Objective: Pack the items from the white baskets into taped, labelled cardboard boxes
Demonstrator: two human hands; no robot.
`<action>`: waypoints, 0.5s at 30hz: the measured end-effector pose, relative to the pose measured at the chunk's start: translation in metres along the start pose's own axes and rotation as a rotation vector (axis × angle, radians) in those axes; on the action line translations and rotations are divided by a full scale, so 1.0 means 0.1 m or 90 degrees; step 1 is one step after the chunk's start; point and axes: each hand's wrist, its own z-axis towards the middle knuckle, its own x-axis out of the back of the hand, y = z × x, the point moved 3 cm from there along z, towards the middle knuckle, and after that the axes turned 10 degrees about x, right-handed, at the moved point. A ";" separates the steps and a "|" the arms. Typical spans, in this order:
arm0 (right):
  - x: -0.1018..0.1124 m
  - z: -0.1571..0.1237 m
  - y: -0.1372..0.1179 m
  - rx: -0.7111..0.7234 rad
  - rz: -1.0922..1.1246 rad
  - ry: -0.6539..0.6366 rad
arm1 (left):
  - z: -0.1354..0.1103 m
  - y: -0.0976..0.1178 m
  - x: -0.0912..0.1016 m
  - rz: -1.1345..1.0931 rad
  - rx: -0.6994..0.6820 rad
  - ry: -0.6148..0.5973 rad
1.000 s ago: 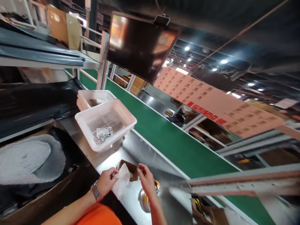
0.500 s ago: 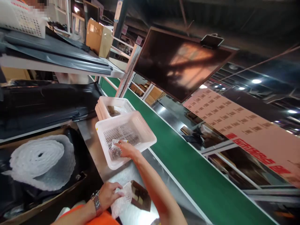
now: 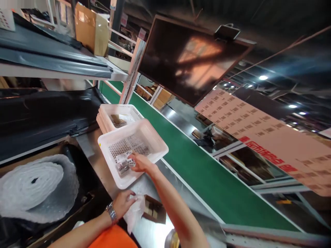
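Observation:
My right hand (image 3: 141, 162) reaches into a white plastic basket (image 3: 157, 141) with a mesh floor. Its fingers pinch the edge of a small clear packet with a white label (image 3: 124, 157); the contents are too small to make out. Lower down, my left hand (image 3: 123, 204), with a metal watch on the wrist, has thumb and fingers closed on a piece of bubble wrap (image 3: 136, 210). Beside the wrap, a small open brown cardboard box (image 3: 154, 209) sits on the metal table (image 3: 147, 234).
Behind the basket are stacked white baskets (image 3: 116, 110) with a packet inside. A bubble wrap roll (image 3: 31, 186) lies in a box at left. A green conveyor belt (image 3: 191, 175) runs along the right. Above hang a dark screen (image 3: 193, 62) and a tape roll (image 3: 172, 239) stands below.
The view has shifted, so most things sit further left. In the basket, the labelled packet has turned and tilted at my right fingers. My left hand stays at the bubble wrap.

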 end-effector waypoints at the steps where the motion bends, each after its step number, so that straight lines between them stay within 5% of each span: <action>1: -0.03 -0.01 -0.02 0.008 0.002 -0.001 | 0.02 0.00 -0.04 -0.007 0.002 0.000; 8: -0.27 0.18 -0.15 0.040 -0.111 -0.115 | -0.04 -0.04 -0.25 -0.020 0.046 -0.024; 15: -0.19 0.33 -0.08 0.034 -0.053 -0.074 | -0.17 -0.12 -0.08 -0.030 0.058 0.007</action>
